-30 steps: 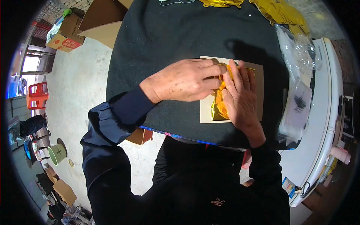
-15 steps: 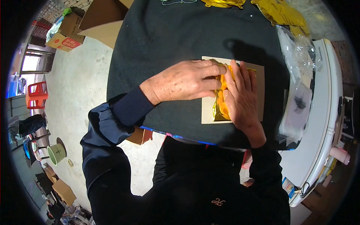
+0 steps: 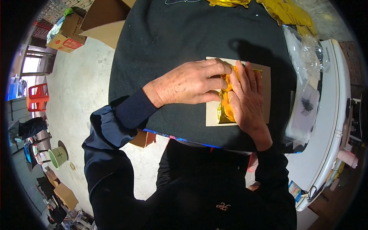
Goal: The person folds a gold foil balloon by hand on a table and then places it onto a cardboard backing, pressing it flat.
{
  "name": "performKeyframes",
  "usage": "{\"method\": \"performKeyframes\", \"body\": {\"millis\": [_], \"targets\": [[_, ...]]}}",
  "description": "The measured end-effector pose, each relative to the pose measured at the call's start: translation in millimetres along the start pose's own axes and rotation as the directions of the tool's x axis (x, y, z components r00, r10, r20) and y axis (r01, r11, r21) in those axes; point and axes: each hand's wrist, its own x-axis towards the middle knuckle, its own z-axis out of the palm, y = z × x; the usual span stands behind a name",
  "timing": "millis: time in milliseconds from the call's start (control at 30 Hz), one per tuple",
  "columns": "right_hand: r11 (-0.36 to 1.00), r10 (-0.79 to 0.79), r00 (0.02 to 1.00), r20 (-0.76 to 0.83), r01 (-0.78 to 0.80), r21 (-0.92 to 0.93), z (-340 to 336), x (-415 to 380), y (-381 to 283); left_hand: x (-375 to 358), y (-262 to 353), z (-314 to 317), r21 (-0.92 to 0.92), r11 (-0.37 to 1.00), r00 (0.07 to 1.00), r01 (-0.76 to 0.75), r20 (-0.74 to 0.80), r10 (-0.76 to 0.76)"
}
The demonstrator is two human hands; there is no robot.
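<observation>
A shiny gold foil sheet [image 3: 224,110] lies crumpled on a beige card [image 3: 212,119] on a dark felt-covered table [image 3: 172,42]. My left hand [image 3: 189,82] rests over the card's left part, its fingertips pinching the foil's upper edge. My right hand [image 3: 247,101] lies flat on the foil, fingers spread and pressing it down onto the card. Most of the foil is hidden under both hands.
More gold foil pieces [image 3: 285,11] lie at the table's far edge. Clear plastic bags [image 3: 304,57] sit at the right, beside a white appliance [image 3: 337,111]. Cardboard boxes [image 3: 101,21] stand on the concrete floor to the left, with a red stool [image 3: 37,97] farther off.
Both hands stay on the foil and card; my left fingers have shifted slightly along the foil's top edge. Nothing else has moved.
</observation>
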Motion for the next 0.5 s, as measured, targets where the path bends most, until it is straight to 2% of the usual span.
{"method": "performKeyframes", "body": {"millis": [267,500], "targets": [[1.000,0.008,1.000,0.007,-0.008,-0.010,-1.5,0.8,-1.6,0.6,1.9,1.2,-0.058,0.997,0.999,0.043,-0.003,-0.043],[1.000,0.009,1.000,0.007,-0.009,-0.012,-1.1,0.9,-0.8,-0.1,1.3,4.9,-0.028,0.999,0.999,0.036,-0.025,-0.037]]}}
